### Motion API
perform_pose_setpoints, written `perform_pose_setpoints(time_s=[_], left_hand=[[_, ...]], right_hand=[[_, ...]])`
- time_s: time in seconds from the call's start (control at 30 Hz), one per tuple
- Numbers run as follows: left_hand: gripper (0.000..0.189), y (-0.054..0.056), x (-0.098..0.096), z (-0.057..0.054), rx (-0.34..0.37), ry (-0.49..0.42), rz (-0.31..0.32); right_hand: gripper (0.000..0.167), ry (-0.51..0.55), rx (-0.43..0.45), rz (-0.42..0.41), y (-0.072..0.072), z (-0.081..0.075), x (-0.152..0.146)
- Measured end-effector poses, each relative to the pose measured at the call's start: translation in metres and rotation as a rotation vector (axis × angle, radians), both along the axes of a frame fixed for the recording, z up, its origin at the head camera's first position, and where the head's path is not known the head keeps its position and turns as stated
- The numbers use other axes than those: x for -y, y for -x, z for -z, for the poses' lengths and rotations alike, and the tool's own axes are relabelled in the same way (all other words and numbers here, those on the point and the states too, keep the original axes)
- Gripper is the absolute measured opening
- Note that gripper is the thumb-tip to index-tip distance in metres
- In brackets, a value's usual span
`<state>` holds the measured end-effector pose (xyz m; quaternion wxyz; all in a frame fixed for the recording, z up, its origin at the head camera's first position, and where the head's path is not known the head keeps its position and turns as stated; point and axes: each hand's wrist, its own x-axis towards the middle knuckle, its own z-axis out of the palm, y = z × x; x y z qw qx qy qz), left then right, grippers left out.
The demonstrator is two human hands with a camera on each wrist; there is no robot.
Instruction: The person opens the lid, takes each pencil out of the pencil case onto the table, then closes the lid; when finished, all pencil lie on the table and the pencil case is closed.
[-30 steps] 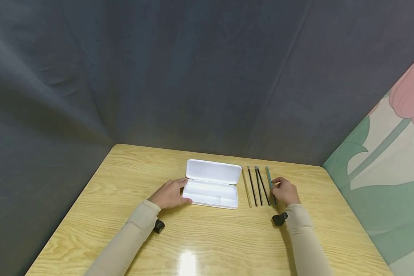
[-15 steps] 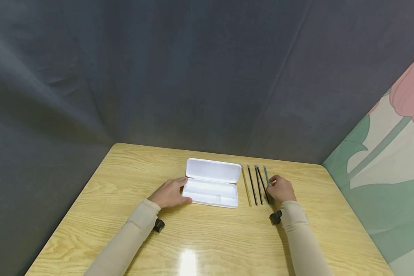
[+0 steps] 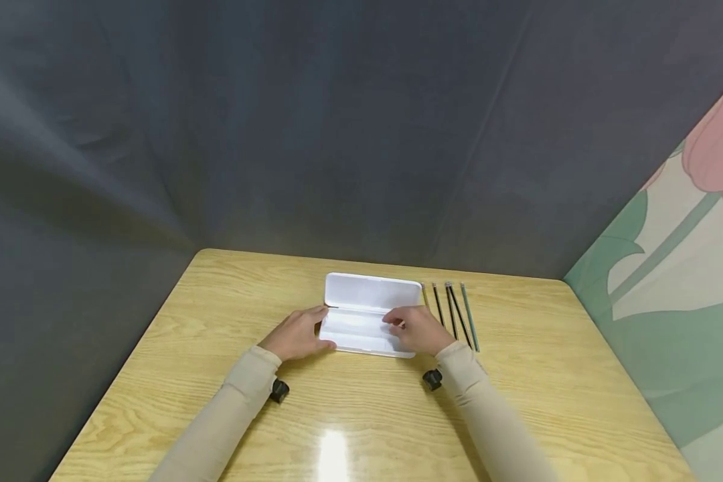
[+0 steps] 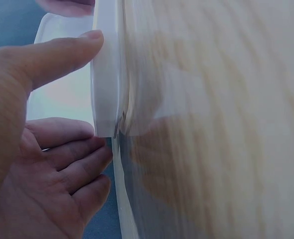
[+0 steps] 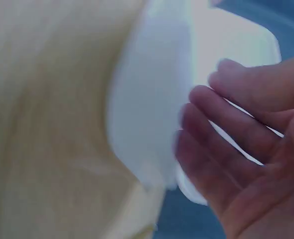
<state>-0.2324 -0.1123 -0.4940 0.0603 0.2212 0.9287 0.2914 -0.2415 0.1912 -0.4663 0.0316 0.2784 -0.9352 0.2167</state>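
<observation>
A white pencil case (image 3: 351, 323) lies with its lid (image 3: 370, 291) raised toward the back of the table. My left hand (image 3: 296, 335) grips the case's left end; in the left wrist view its thumb (image 4: 67, 57) presses on the front wall, the other fingers curving in at the end. Over the right part of the case hovers my right hand (image 3: 420, 329), fingers loosely bent, with nothing seen between them. To the right of the case lie a teal pencil (image 3: 470, 318), several black pencils (image 3: 438, 304) and a yellow pencil (image 3: 424, 294), partly covered by the right hand.
The wooden table (image 3: 265, 428) carries everything. A dark curtain (image 3: 337, 134) hangs along its back and left sides. At the right is a flower-patterned cloth (image 3: 681, 294).
My right hand has let go of the teal pencil, which shifted slightly left beside the black ones, then moved left over the case. The left hand has stayed on the case.
</observation>
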Motion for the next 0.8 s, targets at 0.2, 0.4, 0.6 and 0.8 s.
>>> perform_pose_setpoints(time_s=[0.2, 0.4, 0.6, 0.8], left_hand=[[0.089, 0.000, -0.001, 0.002, -0.014, 0.018, -0.012], [0.089, 0.003, 0.000, 0.003, -0.033, 0.005, -0.001], [0.090, 0.002, 0.000, 0.003, -0.024, -0.004, -0.008], [0.089, 0.001, 0.000, 0.005, -0.026, -0.004, -0.020]], right_hand=[[0.015, -0.001, 0.152, -0.044, 0.010, 0.014, 0.009], [0.017, -0.034, 0.221, -0.125, 0.017, 0.007, 0.011], [0.019, -0.082, 0.206, -0.126, 0.019, 0.006, 0.013], [0.021, -0.023, 0.209, -0.090, 0.016, 0.005, 0.012]])
